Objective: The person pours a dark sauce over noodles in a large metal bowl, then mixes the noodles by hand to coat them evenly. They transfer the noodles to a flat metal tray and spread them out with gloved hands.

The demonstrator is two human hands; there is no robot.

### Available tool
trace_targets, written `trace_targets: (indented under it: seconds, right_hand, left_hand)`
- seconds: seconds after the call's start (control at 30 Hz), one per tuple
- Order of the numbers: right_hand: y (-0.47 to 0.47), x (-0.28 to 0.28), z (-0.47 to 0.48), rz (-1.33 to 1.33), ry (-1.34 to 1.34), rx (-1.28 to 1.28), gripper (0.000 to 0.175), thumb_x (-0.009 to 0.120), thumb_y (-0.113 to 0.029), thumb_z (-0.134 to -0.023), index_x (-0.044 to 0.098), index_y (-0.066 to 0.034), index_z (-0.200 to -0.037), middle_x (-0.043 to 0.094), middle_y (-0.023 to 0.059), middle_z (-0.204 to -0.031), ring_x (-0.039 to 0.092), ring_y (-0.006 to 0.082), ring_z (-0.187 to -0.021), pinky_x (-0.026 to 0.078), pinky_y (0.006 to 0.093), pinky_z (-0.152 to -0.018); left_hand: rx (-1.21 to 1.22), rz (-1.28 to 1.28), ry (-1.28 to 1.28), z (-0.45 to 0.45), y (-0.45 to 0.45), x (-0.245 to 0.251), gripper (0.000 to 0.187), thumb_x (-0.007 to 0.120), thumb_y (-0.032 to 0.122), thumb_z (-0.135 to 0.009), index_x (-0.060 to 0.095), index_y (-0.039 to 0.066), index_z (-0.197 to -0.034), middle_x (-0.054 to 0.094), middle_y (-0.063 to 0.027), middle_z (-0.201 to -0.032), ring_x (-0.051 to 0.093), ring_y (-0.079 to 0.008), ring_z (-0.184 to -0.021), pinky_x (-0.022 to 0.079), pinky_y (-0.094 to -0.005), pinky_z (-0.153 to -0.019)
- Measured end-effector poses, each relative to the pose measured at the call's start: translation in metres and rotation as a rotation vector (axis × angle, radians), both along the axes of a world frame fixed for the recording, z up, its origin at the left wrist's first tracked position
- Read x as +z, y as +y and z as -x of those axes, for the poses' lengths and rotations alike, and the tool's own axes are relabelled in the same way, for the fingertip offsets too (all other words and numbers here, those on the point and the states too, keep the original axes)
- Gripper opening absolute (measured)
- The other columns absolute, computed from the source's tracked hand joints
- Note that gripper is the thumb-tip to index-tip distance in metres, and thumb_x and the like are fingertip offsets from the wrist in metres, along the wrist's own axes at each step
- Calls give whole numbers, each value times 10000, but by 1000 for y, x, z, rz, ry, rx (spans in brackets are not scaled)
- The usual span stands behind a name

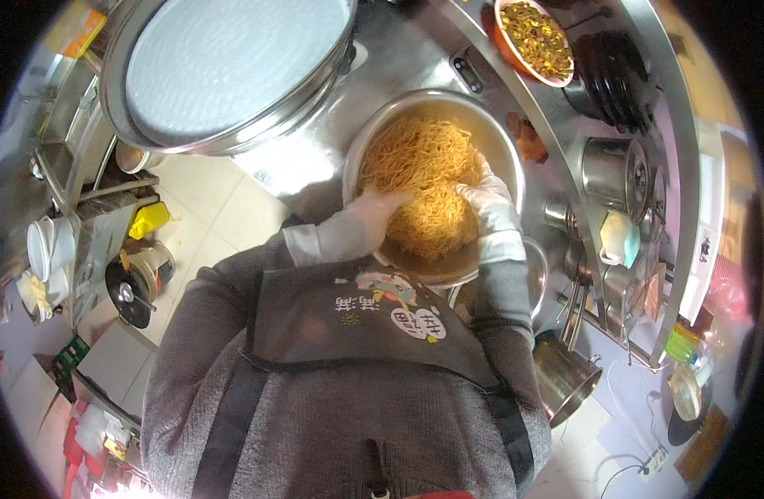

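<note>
A large round steel bowl (513, 140) stands on the steel counter before me, holding a heap of thin yellow-brown noodles (413, 150). My left hand (369, 218), in a whitish glove, lies at the left side of a bunch of these noodles low in the bowl. My right hand (485, 193), gloved the same way, is at the bunch's right side, its fingers bent over the noodles. Between them the two hands grip this bunch, which touches the rest of the heap. Noodles hide some of the fingertips.
A wide round steel steamer with a pale cloth (232, 62) stands at the upper left. Behind the bowl lies a small dark-faced device (467, 73). An orange bowl of chopped food (538, 40), black bowls (609, 81) and a steel pot (612, 174) stand on the right shelf.
</note>
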State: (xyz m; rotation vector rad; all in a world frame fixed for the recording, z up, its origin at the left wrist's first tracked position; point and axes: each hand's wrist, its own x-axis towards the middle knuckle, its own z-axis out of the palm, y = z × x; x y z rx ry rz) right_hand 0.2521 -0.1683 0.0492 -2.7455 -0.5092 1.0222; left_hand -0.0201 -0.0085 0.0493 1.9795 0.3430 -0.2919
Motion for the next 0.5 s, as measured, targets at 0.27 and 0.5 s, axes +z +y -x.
trace_targets:
  seconds: [0.27,0.5]
  right_hand:
    - [2,-131,-53,170,176,135,929,690,-535,-1016,295,-31,-1690,541,236,-1597,510,360,-1489,362,371,-1273]
    - [-47,-31,36,-538,397,-399,898,759,-485,-962,414,-3,-1637,569,242,-1563,540,366,-1447,378,461,-1249]
  left_hand:
    - [-1461,-1077,113,-102,-7,-28,405,799,251,-909,795,189,-1309,740,-24,-1397,563,-337,-1441,2,-692,-1318]
    - [-1140,-1116,-32,-92,-17,-47,378,695,286,-986,786,162,-1332,707,-112,-1439,550,-357,-1452,146,-628,-1323]
